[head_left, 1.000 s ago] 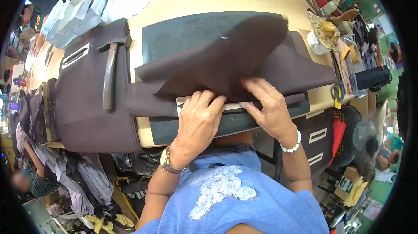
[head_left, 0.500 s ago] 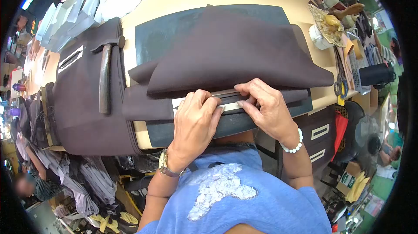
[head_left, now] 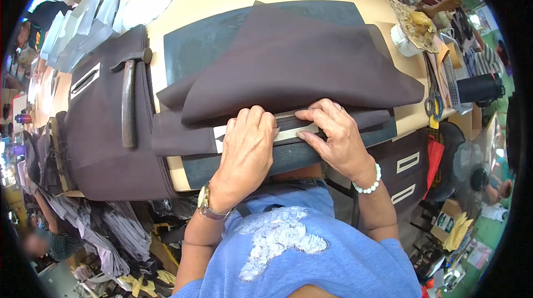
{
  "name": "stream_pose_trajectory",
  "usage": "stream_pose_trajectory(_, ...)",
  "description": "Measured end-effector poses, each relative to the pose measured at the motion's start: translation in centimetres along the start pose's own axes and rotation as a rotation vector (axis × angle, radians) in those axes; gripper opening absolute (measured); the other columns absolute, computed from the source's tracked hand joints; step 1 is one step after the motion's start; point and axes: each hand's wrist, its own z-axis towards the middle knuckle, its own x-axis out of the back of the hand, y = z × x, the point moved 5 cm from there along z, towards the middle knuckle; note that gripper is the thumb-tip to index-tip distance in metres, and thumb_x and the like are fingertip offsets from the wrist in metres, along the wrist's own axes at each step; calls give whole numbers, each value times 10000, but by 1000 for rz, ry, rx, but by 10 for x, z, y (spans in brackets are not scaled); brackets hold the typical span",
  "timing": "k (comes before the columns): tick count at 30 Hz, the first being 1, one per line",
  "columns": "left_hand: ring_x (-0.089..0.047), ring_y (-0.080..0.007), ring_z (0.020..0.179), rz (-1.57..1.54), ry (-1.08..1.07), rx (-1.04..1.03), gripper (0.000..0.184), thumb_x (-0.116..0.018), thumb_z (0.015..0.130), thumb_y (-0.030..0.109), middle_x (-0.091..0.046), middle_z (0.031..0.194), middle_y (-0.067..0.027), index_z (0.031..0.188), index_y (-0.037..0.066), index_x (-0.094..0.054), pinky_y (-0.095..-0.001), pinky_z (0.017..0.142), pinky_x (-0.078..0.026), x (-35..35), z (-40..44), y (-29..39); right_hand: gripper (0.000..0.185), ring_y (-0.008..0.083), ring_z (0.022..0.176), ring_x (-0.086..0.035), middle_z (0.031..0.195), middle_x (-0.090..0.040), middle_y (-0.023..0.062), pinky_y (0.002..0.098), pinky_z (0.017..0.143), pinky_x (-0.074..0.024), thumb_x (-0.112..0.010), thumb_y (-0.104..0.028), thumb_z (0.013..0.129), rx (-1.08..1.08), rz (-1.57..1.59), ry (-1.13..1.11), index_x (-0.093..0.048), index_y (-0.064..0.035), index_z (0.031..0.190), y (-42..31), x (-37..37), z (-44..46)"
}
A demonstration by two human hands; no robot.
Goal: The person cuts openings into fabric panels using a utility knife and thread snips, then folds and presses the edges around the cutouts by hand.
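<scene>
Dark brown material [head_left: 300,65] lies folded over a dark board [head_left: 205,43], its near part around a slot with a pale frame [head_left: 294,133]. My left hand [head_left: 247,145] rests on the left part of the frame, fingers together and bent; its fingertips are partly hidden, and whether they grip is unclear. At the frame's right part, my right hand [head_left: 336,140] pinches the frame edge between thumb and forefinger. A hammer [head_left: 128,98] rests on a brown stack [head_left: 105,142] at the left, near another pale-framed slot [head_left: 85,80].
Pale boxes [head_left: 83,26] stand at the back left. On the right are a white pot [head_left: 403,40] with a yellowish lump on top, scissors [head_left: 433,104] and a black cylinder [head_left: 477,92]. Framed brown pieces [head_left: 408,162] hang below the table edge. A person [head_left: 41,242] is at the far left.
The raised brown flap has come down and lies farther back, uncovering more of the pale-framed slot. My right fingers have moved from the flap onto the frame. The whole view has shifted slightly.
</scene>
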Motion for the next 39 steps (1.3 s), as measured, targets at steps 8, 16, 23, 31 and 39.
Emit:
stream_pose_trajectory(8, -532, -275, 773, -47, -49, 65, 88, -593, 822, 99, -546, 771, -96, 841, 38, -533, -373, 698, -368, 6, 1, -8, 270, 303, 871, -561, 910, -564, 117, 394, 789, -452, -692, -88, 717, -18, 20, 7, -606, -24, 965, 2, 1, -1)
stream_pose_trajectory(16, -498, -282, 775, 107, -89, 3, 62, -558, 823, 72, -502, 781, -109, 814, 32, -512, -375, 695, -360, 4, 1, -8, 263, 298, 864, -561, 912, -566, 111, 392, 778, -452, -697, -105, 719, -19, 33, 13, -610, -28, 956, 3, 1, -1)
stream_pose_trajectory(23, -478, -300, 761, -32, -93, 14, 72, -530, 853, 67, -478, 779, -125, 834, 24, -476, -391, 704, -369, 8, -4, -6, 254, 297, 858, -560, 910, -565, 110, 390, 777, -452, -688, -111, 729, -6, 26, 28, -608, -29, 956, 4, 0, -2)
stream_pose_trajectory(31, -562, -286, 683, -154, -226, 191, 230, -652, 804, 191, -562, 715, -144, 755, -21, -578, -356, 625, -430, 14, 12, -15, 271, 299, 851, -560, 902, -555, 115, 391, 768, -456, -689, -110, 727, -4, 28, 21, -607, -32, 974, 4, 3, -2)
stream_pose_trajectory(39, -589, -304, 726, -190, -209, 40, 195, -690, 741, 148, -597, 744, -140, 775, -34, -628, -382, 682, -446, 12, 10, -15, 296, 283, 863, -565, 917, -548, 113, 373, 773, -463, -708, -102, 704, -1, 73, 3, -631, -32, 981, 6, 3, -2)
